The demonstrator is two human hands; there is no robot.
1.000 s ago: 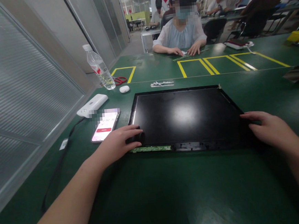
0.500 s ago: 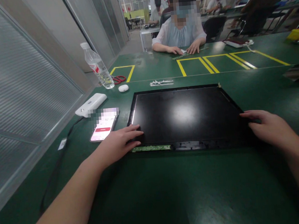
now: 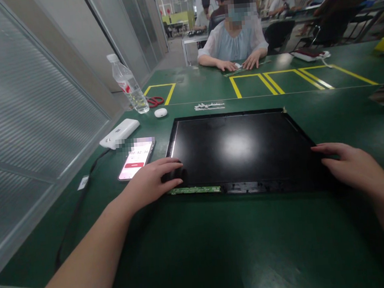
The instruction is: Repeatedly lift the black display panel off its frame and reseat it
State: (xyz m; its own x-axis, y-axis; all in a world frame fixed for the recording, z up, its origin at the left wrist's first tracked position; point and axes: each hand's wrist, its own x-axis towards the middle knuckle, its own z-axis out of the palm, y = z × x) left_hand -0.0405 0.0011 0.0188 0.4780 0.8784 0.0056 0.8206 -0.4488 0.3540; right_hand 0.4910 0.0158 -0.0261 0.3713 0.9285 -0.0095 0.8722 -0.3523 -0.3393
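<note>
A flat black display panel (image 3: 208,147) lies on the green table, with its glossy face up and a bright reflection in the middle. A narrow green circuit board (image 3: 195,190) runs along the left part of its near edge. My left hand (image 3: 156,178) is at the panel's near left corner, thumb and fingers apart over the frame. At the right edge, my right hand (image 3: 348,162) has its fingertips against the frame, its index finger stretched out and thumb apart from it. The undersides of both hands are hidden.
Left of the panel are a phone (image 3: 136,159), a white power bank (image 3: 120,132) with a black cable, a water bottle (image 3: 129,87), red-handled scissors (image 3: 155,101) and a small white case (image 3: 161,113). White scraps (image 3: 209,106) lie beyond the panel. A co-worker (image 3: 233,43) sits opposite.
The thumb and fingers of my left hand have spread farther apart at the corner. My right hand stays at the right edge. The whole view has shifted slightly.
</note>
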